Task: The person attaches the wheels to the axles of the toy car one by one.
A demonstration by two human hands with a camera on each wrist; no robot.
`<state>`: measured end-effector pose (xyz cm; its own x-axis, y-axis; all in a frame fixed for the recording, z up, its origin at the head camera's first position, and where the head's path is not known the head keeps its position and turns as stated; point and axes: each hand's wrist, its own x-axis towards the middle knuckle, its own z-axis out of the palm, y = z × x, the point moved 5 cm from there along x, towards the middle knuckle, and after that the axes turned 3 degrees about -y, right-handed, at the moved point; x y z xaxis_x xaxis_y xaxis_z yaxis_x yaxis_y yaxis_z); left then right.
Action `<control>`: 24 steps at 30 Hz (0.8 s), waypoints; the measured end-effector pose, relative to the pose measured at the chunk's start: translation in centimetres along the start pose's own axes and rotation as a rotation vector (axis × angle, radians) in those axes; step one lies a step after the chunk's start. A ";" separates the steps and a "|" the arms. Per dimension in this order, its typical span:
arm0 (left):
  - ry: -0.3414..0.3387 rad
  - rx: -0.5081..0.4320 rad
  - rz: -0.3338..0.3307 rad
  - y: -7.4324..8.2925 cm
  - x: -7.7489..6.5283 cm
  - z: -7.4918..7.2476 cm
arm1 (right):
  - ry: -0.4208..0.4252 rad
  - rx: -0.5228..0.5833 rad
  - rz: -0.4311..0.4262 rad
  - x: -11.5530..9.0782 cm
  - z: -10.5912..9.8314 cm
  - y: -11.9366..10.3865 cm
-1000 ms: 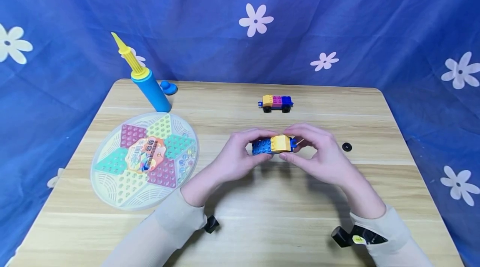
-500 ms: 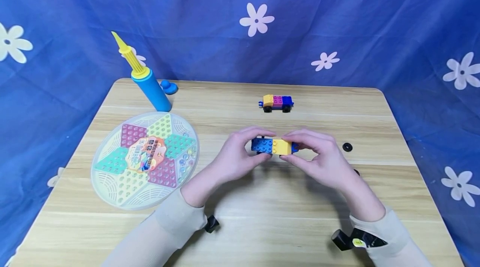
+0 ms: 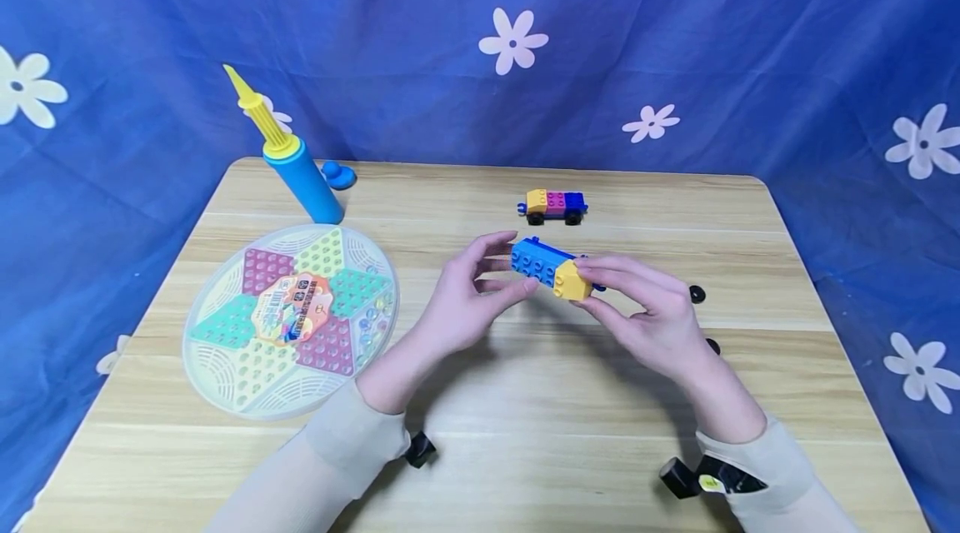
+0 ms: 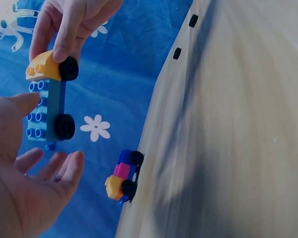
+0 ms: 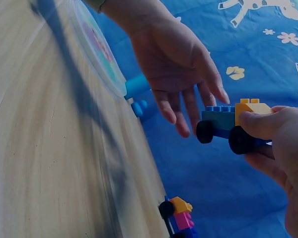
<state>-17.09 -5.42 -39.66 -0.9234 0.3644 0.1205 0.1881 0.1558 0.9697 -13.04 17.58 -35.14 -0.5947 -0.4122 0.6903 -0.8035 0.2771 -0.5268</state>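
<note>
My right hand (image 3: 652, 316) pinches a toy car (image 3: 543, 266) by its yellow sloped block, thumb on one side and fingers on the other. A blue studded brick (image 5: 219, 118) forms the rest of the car's top. Black wheels (image 4: 64, 126) show beneath it in both wrist views. The car is off the table and tilted, its studs turned toward the head camera. My left hand (image 3: 472, 291) has its fingers loosely spread around the blue end. Its thumb lies at the studs; whether it touches them I cannot tell.
A second toy car (image 3: 553, 206), yellow, pink and blue, stands farther back. Loose black wheels (image 3: 697, 294) lie by my right wrist. On the left are a round Chinese checkers board (image 3: 217, 375), a blue and yellow hand pump (image 3: 303, 183) and a small blue piece (image 3: 339, 176).
Both hands gripped the car earlier; the left fingers have since opened off it. The car has turned, its blue end shifting up and away. A second loose wheel shows beside my right wrist.
</note>
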 end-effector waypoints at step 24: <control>0.172 -0.456 -0.244 -0.5 0.6 2.2 | -0.008 -0.204 -0.175 -0.3 2.6 -0.4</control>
<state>-16.98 -3.27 -40.52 -0.9708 0.2058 -0.1236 -0.1673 -0.2106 0.9632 -12.49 15.35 -36.48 -0.4469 -0.4760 0.7574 -0.8831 0.3698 -0.2886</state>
